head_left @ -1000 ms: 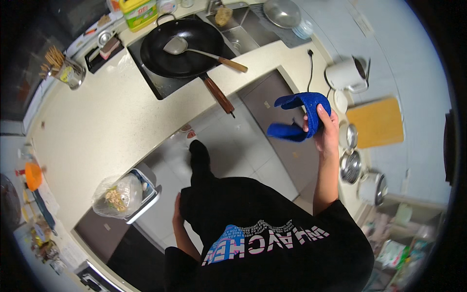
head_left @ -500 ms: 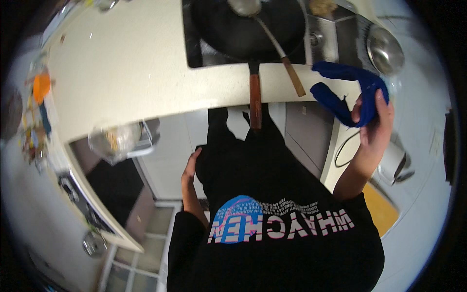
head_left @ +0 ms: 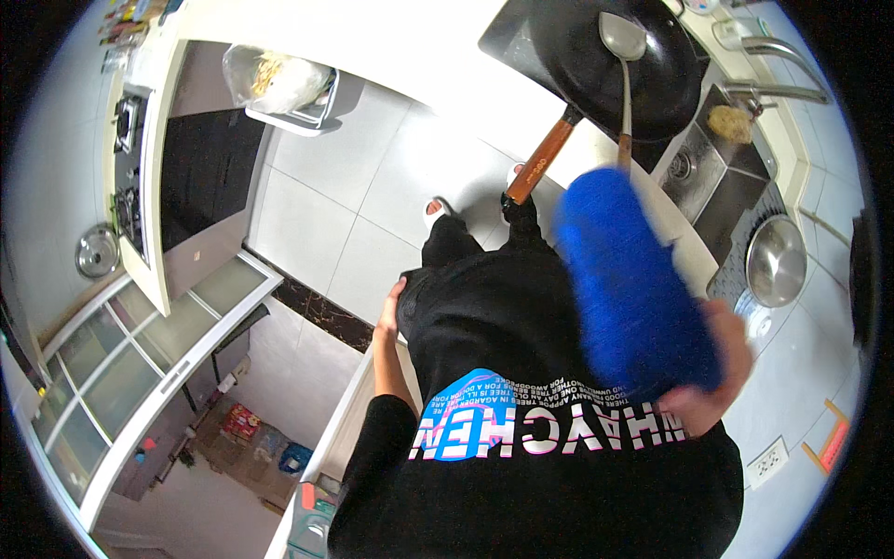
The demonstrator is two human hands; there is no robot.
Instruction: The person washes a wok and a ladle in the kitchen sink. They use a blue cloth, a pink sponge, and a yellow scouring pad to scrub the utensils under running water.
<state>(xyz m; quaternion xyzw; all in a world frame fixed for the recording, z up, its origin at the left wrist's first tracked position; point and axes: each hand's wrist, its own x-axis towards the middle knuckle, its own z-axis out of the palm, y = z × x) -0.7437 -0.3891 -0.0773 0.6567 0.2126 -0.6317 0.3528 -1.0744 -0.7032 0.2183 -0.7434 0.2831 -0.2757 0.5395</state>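
In my right hand (head_left: 724, 359) is a blue cloth (head_left: 633, 279), raised close in front of my shirt; the cloth is blurred and hides some of the counter edge. My left hand (head_left: 388, 312) lies against the black clothing at my hip, fingers extended, holding nothing. Beyond the cloth, a black wok (head_left: 579, 88) sits on a black cooktop (head_left: 514, 47), its brown wooden handle pointing toward me over the counter edge. A metal spatula (head_left: 626, 98) rests in the wok, and the end of its wooden handle is behind the cloth.
Right of the wok are a sink (head_left: 694, 177), a faucet (head_left: 787, 58), a yellowish scrubber (head_left: 730, 123) and a steel bowl (head_left: 776, 261). A lined bin (head_left: 321, 112) hangs by the counter at the left. Behind it stands a sliding glass door (head_left: 172, 396).
My view has swung, so the wok now appears farther right. The right hand has brought the blue cloth inward and closer to me. My left hand stays at my hip.
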